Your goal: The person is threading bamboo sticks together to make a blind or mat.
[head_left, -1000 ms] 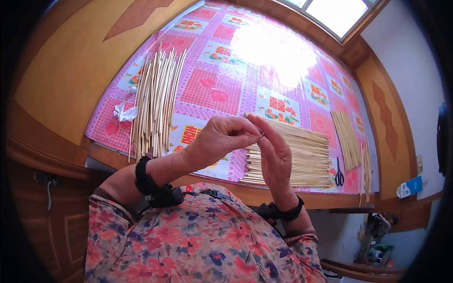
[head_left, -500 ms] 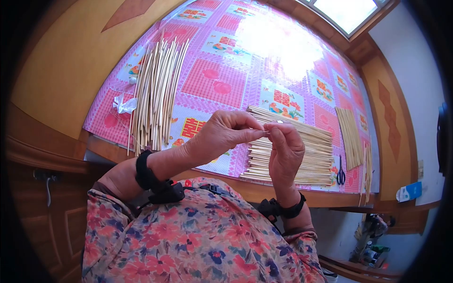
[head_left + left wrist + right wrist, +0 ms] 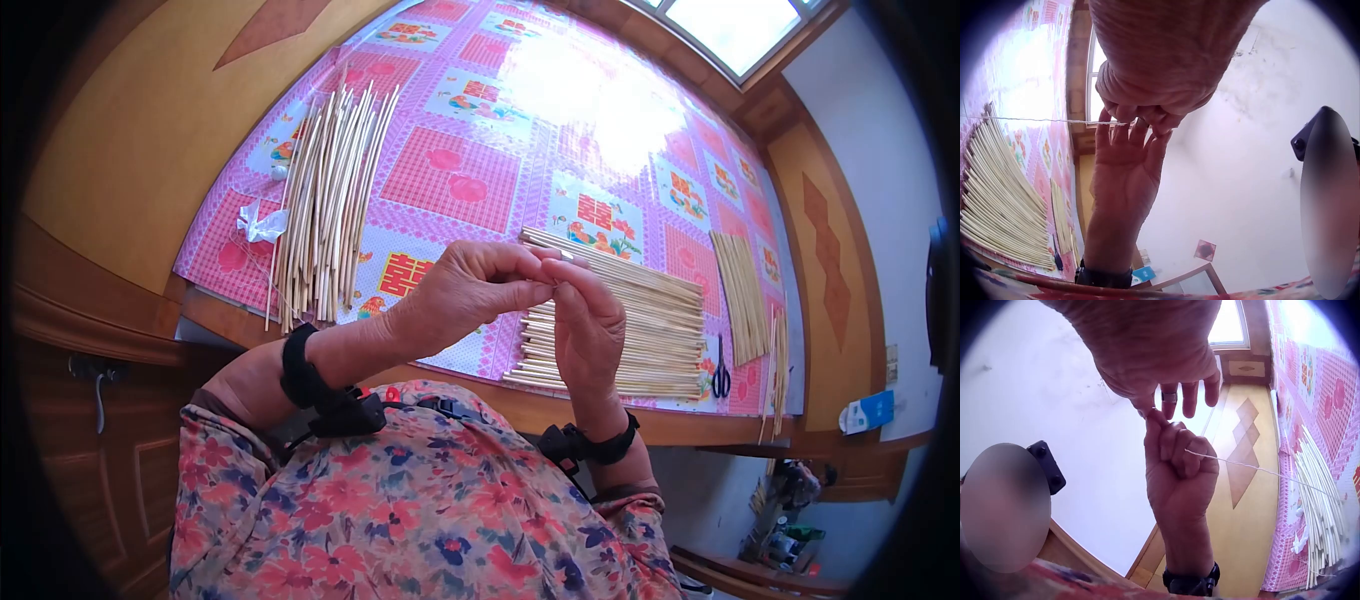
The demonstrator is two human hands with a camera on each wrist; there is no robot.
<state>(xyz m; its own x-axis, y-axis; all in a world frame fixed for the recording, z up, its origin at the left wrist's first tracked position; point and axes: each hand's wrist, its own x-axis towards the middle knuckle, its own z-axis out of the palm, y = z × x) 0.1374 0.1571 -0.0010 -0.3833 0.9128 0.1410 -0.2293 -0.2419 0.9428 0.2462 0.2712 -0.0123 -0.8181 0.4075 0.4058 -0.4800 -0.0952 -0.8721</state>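
From my remote seat I see the left hand [image 3: 435, 310] with its fingers curled round a white thread [image 3: 1254, 466], which trails off over the loose sticks. The right hand [image 3: 590, 340] meets it, thumb and forefinger narrowed on the thread, other fingers loosely out. The hands hang in front of the near edge of the table [image 3: 690, 420].

My worry is slack: a loosened pinch could drop the fine end, and a tug could catch the trailing length on a stick tip.

Outward, the loose sticks [image 3: 330, 200] lie by the near left corner, ends at the edge, easy to knock. The laid row [image 3: 630, 320] sits along the near edge, right of the middle, scissors [image 3: 721, 378] just beside it. Between sticks and row I have room for moving.
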